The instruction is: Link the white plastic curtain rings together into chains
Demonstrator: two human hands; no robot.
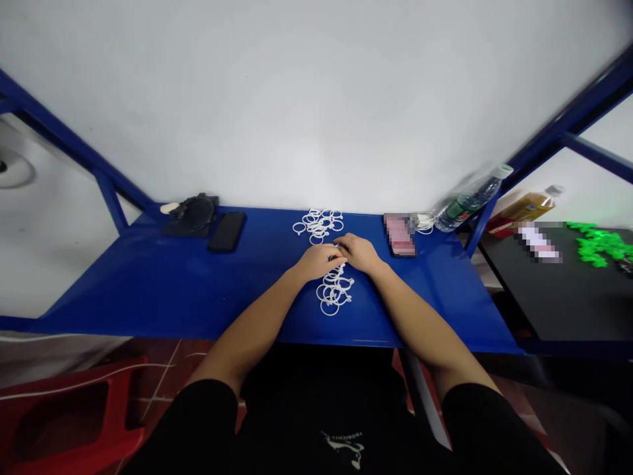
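Note:
My left hand (319,262) and my right hand (360,252) meet over the middle of the blue table. Their fingers are closed in a pinch, with a bit of a white ring showing between the fingertips; most of it is hidden. Just below them lies a near pile of thin white plastic rings (330,307), each with a small knob or clasp, and its top edge runs under my left hand. Beyond my fingers, toward the wall, is a second loose group of the same white rings (313,225).
Left on the blue table (148,284) are a black phone (227,231) and a crumpled dark bag (195,214). Rightward lie another phone (400,236), a white cable (425,222) and a leaning bottle (469,201). A black side table (554,297) bears green pieces (601,244).

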